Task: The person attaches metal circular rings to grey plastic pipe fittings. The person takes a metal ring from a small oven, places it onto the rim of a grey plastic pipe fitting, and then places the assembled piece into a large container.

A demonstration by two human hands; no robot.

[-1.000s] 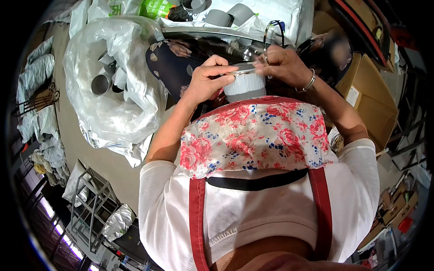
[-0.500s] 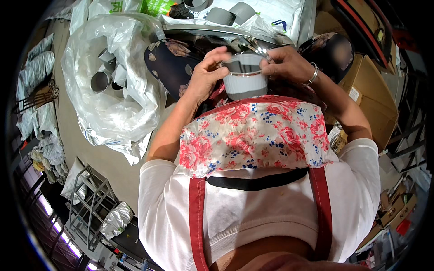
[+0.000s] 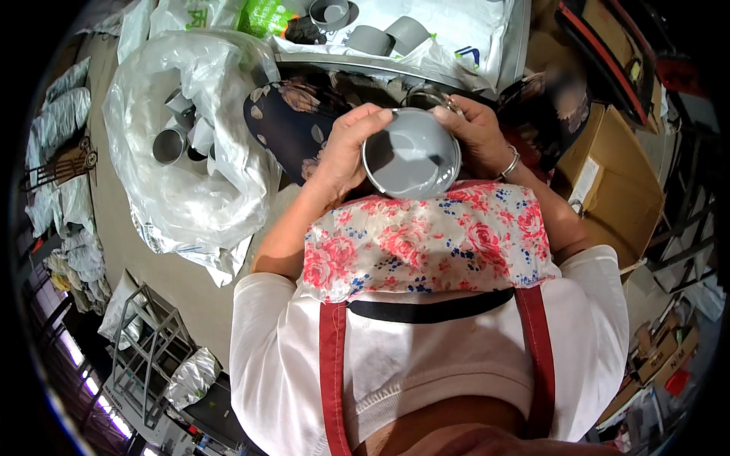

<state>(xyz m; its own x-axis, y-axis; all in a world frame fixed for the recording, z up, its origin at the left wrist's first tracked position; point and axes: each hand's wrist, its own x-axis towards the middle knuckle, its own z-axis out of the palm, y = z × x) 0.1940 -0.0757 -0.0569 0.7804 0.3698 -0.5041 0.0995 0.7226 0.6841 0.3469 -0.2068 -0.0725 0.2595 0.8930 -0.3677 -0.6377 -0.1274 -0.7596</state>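
Observation:
A round grey cup (image 3: 413,156) with a shiny silver rim is tilted over my lap, its smooth inside facing up. My left hand (image 3: 352,146) is closed on its left side, thumb at the rim. On the opposite side my right hand (image 3: 477,135) grips near the rim. Thin shiny metal rings (image 3: 428,97) sit by the right fingers at the cup's far edge, apparently held there too; how many I cannot tell. The fingers under the cup are hidden.
Left of my knees stands a large clear plastic bag (image 3: 144,201) with several grey cups (image 3: 169,145) inside. Ahead, a tray lined with white plastic (image 3: 456,30) holds more grey cups (image 3: 370,40). An open cardboard box (image 3: 620,190) is at my right.
The cup has turned from standing upright, ribbed side showing, to tilted with its inside facing up. My left fingers have closed on it. The rings have shifted beyond its far edge.

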